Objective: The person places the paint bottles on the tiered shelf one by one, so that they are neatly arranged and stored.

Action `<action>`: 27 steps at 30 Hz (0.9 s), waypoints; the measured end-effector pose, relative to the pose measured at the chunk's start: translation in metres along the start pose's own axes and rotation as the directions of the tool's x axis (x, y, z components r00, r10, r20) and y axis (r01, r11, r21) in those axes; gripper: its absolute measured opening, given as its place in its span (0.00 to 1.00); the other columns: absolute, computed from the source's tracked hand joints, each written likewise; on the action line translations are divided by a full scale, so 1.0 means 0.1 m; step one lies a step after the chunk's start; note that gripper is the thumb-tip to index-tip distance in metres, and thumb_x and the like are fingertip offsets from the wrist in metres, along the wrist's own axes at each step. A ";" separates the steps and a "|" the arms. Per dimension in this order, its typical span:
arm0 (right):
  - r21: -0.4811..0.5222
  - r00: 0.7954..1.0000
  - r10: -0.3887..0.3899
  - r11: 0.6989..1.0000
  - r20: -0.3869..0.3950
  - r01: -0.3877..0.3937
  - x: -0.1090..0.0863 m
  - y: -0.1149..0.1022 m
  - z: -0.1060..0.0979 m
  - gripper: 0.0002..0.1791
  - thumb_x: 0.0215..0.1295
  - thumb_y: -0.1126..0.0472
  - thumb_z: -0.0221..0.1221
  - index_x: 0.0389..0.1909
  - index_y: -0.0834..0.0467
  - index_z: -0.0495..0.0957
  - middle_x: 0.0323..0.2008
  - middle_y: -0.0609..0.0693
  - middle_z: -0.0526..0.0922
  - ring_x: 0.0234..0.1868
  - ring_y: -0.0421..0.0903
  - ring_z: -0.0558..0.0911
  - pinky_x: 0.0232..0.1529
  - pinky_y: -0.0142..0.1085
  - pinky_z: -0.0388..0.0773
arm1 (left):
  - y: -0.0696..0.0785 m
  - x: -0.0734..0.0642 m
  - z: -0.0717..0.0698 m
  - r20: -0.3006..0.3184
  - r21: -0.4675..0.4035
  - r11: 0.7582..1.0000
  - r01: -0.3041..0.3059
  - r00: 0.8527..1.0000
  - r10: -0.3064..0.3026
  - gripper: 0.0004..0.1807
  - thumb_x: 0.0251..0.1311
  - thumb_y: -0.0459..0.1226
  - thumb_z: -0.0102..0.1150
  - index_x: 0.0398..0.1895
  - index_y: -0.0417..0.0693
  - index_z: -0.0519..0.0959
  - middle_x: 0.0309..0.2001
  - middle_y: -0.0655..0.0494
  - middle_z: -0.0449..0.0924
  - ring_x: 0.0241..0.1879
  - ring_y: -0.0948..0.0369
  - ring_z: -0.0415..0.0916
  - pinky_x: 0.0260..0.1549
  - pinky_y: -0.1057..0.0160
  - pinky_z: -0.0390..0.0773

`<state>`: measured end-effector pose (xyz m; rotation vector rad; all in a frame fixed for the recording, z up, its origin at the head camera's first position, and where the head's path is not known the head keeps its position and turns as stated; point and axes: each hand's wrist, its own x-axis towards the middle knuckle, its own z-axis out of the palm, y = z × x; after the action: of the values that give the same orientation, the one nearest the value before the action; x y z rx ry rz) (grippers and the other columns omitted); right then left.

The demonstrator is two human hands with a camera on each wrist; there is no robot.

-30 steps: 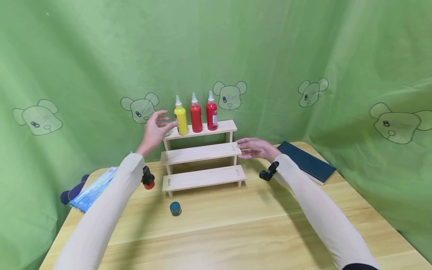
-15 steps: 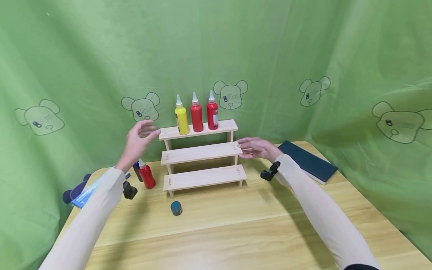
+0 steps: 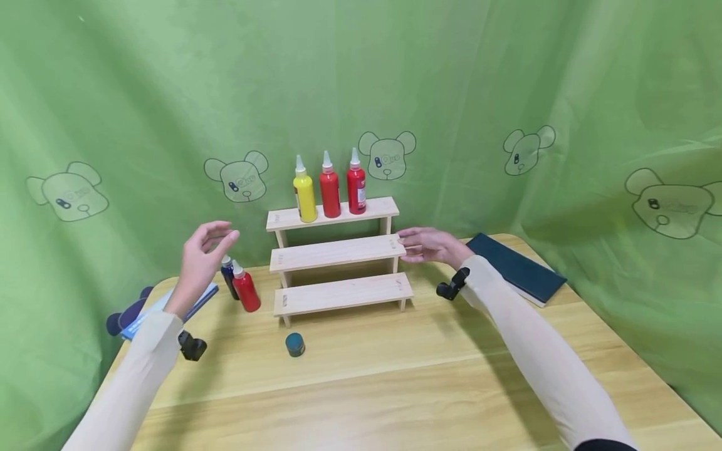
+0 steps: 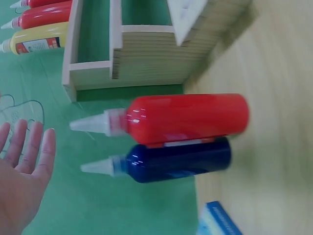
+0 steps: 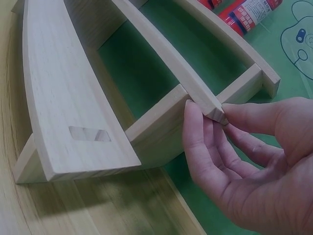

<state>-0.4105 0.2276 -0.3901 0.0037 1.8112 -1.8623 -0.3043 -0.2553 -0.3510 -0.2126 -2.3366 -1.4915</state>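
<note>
A pale wooden three-step rack (image 3: 338,254) stands on the table. On its top step are a yellow squeeze bottle (image 3: 305,197) and two red ones, all upright with white pointed nozzles. My right hand (image 3: 431,246) holds the right end of the middle step; in the right wrist view its thumb (image 5: 249,117) and fingers pinch the board's corner. Left of the rack my left hand (image 3: 197,260) hovers with nothing in it, fingers relaxed. Close by it, a red squeeze bottle (image 4: 190,117) and a dark blue squeeze bottle (image 4: 181,159) stand side by side on the table.
A small teal-lidded jar (image 3: 294,344) sits in front of the rack. To the right lies a dark book (image 3: 513,266). A blue-and-white flat packet (image 3: 148,316) and a purple object (image 3: 126,316) lie at the left edge. Green curtain (image 3: 451,81) surrounds the table.
My left hand has moved away from the yellow bottle, leftward and down, uncovering the red and blue bottles on the table. The right hand has stayed at the middle step.
</note>
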 end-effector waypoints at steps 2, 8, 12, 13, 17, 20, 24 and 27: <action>-0.009 1.000 -0.004 1.000 -0.002 0.004 0.00 0.00 0.01 0.29 0.79 0.71 0.50 0.77 0.65 0.57 0.40 0.50 0.83 0.40 0.44 0.85 0.47 0.34 0.88 | -0.05 -0.06 -0.01 -0.007 -0.004 1.000 0.013 1.000 -0.013 0.31 0.74 0.52 0.61 0.71 0.44 0.72 0.65 0.46 0.78 0.56 0.70 0.75 0.64 0.65 0.75; -0.009 1.000 0.004 1.000 0.002 -0.004 0.00 -0.01 0.02 0.30 0.79 0.71 0.50 0.78 0.65 0.56 0.40 0.49 0.84 0.39 0.44 0.85 0.46 0.34 0.88 | -0.30 -0.23 0.01 -0.008 -0.015 0.999 0.035 0.999 -0.035 0.29 0.74 0.49 0.62 0.70 0.41 0.73 0.63 0.46 0.79 0.54 0.73 0.76 0.57 0.76 0.74; -0.017 1.000 0.002 1.000 0.003 -0.002 -0.01 0.00 0.02 0.29 0.80 0.71 0.49 0.78 0.64 0.56 0.40 0.49 0.84 0.40 0.43 0.84 0.48 0.34 0.87 | -0.42 -0.34 0.09 -0.031 -0.062 0.996 0.062 0.997 -0.064 0.28 0.73 0.48 0.63 0.69 0.41 0.73 0.61 0.51 0.80 0.55 0.73 0.76 0.58 0.76 0.72; -0.018 1.000 0.000 1.000 0.002 0.000 -0.01 0.00 0.01 0.29 0.80 0.71 0.49 0.77 0.64 0.56 0.40 0.49 0.84 0.40 0.43 0.84 0.48 0.33 0.87 | -0.44 -0.36 0.11 -0.038 -0.079 0.995 0.068 0.997 -0.072 0.28 0.73 0.47 0.64 0.68 0.40 0.74 0.60 0.51 0.80 0.55 0.72 0.76 0.58 0.75 0.73; -0.014 1.000 -0.001 1.000 0.013 0.001 -0.01 0.00 0.00 0.29 0.80 0.71 0.50 0.78 0.64 0.56 0.40 0.48 0.84 0.41 0.43 0.84 0.50 0.34 0.87 | -0.53 -0.44 0.18 -0.044 -0.107 0.989 0.100 0.993 -0.105 0.28 0.73 0.45 0.64 0.69 0.39 0.73 0.62 0.49 0.79 0.55 0.71 0.75 0.58 0.76 0.72; -0.012 1.000 -0.004 1.000 0.027 0.005 -0.01 0.01 -0.01 0.30 0.80 0.70 0.50 0.78 0.65 0.56 0.40 0.48 0.85 0.41 0.43 0.84 0.50 0.34 0.87 | -0.60 -0.48 0.20 -0.044 -0.111 0.989 0.101 0.993 -0.107 0.27 0.73 0.41 0.64 0.69 0.38 0.72 0.64 0.44 0.77 0.54 0.72 0.74 0.56 0.78 0.73; -0.009 1.000 -0.006 1.000 0.020 0.006 0.00 0.00 0.00 0.30 0.80 0.71 0.50 0.78 0.65 0.55 0.39 0.48 0.85 0.40 0.43 0.84 0.46 0.32 0.87 | -0.69 -0.51 0.23 -0.034 -0.120 0.988 0.095 0.994 -0.100 0.27 0.72 0.38 0.65 0.70 0.38 0.71 0.65 0.39 0.77 0.54 0.70 0.75 0.53 0.77 0.74; 0.001 1.000 -0.002 1.000 0.013 0.002 0.02 0.01 0.00 0.29 0.80 0.71 0.50 0.78 0.65 0.55 0.39 0.48 0.84 0.40 0.43 0.84 0.46 0.33 0.87 | -0.74 -0.52 0.23 0.000 -0.077 0.989 0.124 0.992 -0.124 0.29 0.72 0.38 0.65 0.71 0.37 0.70 0.66 0.39 0.75 0.58 0.63 0.75 0.52 0.80 0.74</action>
<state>-0.4118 0.2265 -0.3915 -0.0102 1.8019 -1.8608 -0.2844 -0.2630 -0.4419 -0.0839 -2.3286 -1.6402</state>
